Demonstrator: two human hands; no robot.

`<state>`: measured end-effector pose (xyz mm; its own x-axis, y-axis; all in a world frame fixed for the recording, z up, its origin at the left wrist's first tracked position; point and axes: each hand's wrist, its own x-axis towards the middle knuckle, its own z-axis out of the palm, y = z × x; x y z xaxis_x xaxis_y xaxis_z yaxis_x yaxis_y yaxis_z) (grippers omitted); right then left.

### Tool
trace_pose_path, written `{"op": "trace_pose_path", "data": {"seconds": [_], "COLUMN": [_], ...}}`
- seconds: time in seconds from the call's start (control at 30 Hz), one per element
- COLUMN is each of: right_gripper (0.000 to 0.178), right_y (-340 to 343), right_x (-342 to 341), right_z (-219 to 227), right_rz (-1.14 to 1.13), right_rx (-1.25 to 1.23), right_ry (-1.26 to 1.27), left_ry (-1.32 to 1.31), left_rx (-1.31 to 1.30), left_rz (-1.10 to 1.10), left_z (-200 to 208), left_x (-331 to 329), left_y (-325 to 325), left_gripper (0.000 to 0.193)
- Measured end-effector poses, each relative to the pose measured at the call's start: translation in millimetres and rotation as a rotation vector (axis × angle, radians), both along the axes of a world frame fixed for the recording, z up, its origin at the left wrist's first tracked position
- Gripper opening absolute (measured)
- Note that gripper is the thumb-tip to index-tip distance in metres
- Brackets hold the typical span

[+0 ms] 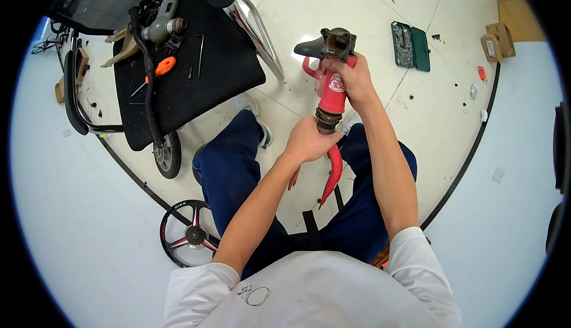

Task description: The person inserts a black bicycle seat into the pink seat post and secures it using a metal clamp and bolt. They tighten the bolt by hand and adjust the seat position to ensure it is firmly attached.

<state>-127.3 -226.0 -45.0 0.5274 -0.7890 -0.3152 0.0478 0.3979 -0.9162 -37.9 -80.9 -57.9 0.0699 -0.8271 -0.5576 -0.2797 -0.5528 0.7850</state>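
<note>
Between my knees I hold a red bike fork assembly (335, 99) with both hands. My right hand (354, 81) is closed around its upper tube, just under a dark square stem clamp (337, 43) with an open hollow centre. A round white emblem shows on the red tube. Lower down, my left hand (312, 140) wraps the part directly beneath a stack of dark headset rings (327, 119). Curved red prongs (334, 176) hang below that hand, and its grip hides where they join. A dark rounded piece (309, 48) sticks out left of the clamp.
A black chair (232, 78) at left bears an orange-handled screwdriver (165, 66), a hex key (200, 54), a black handlebar (148, 66) and grey bike parts. A spoked wheel (168, 155) stands below it; another wheel (195, 236) lies nearer. An open green case (421, 48) of small hardware sits right.
</note>
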Motion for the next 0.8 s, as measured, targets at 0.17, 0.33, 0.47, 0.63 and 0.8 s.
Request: {"op": "trace_pose_path", "data": {"seconds": [0.17,0.33,0.47,0.63,0.8], "right_gripper": [0.014,0.012,0.019,0.017,0.018], "right_y": [-0.4,-3.5,-82.8,-84.3,-94.4], "right_x": [4.6,17.3,-2.3,-8.6,-32.5], "right_z": [1.1,2.9,20.7,4.4,11.3], "right_rz": [-0.015,-0.006,-0.36,-0.305,-0.32], "right_rx": [0.0,-0.033,0.037,-0.131,-0.166], "right_ry": [0.007,-0.009,-0.24,-0.136,-0.114], "left_ry": [-0.055,-0.112,-0.181,-0.062,-0.229], "left_rx": [-0.061,-0.091,0.075,-0.017,0.07], "left_rz": [0.036,0.039,-0.234,0.051,-0.12], "left_z": [-13.6,-23.9,-62.1,-56.2,-26.1], "left_x": [-3.9,1.2,-17.7,-1.1,24.0], "left_y": [2.0,6.2,67.1,69.8,50.0], "left_gripper": [0.025,0.027,0.037,0.032,0.035]}}
